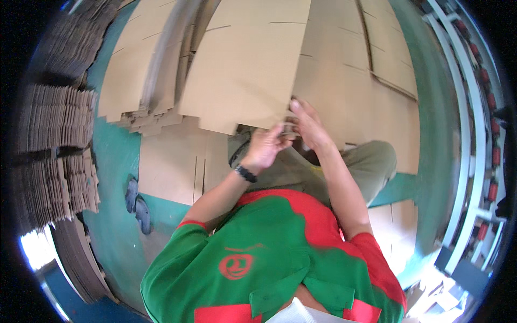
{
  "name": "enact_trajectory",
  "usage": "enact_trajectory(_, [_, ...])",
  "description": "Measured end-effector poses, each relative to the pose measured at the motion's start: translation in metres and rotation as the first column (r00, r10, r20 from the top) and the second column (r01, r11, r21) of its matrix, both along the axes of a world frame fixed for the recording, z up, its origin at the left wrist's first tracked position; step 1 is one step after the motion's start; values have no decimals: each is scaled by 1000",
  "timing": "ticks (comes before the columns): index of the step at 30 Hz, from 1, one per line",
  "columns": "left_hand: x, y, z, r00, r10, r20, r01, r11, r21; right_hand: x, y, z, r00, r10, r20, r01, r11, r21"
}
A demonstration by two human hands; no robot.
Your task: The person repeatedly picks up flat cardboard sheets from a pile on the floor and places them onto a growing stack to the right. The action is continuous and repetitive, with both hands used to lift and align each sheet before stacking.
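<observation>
A flat brown cardboard sheet point(247, 64) with slits along its edges lies in front of me, its near edge stepped and notched. My left hand point(263, 149), with a black band at the wrist, is beside the near right corner of this sheet. Its fingers are bent together around something small that I cannot make out. Close against it, my right hand point(308, 125) is at the sheet's right edge with its fingers curled. What the right fingers hold is blurred and partly hidden. The two hands' fingertips nearly meet.
A pile of cut cardboard point(132, 59) lies to the left, with more sheets point(355, 113) on the right. Bundled cardboard stacks point(56, 116) line the far left. Grey shoes point(138, 207) sit on the green floor point(110, 156). A metal roller frame point(458, 161) runs along the right.
</observation>
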State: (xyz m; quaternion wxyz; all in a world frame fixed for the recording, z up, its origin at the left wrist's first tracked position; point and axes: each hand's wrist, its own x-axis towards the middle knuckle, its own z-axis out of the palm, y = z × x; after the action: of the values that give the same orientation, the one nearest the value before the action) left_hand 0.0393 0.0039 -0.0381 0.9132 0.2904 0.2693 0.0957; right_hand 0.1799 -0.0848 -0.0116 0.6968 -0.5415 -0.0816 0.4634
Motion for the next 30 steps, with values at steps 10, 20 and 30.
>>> enact_trajectory(10, [16, 14, 22, 971, 112, -210, 194, 144, 970, 128, -155, 13, 940, -260, 220, 298, 941, -163])
enact_trajectory(20, [47, 47, -62, 939, -33, -344, 201, 861, 467, 206, -224, 4, 970, -183, 159, 220, 941, -258])
enact_trajectory(30, [48, 30, -69, 917, 25, -397, 215, 809, 547, 200, -228, -17, 937, -148, 315, 285, 845, -452])
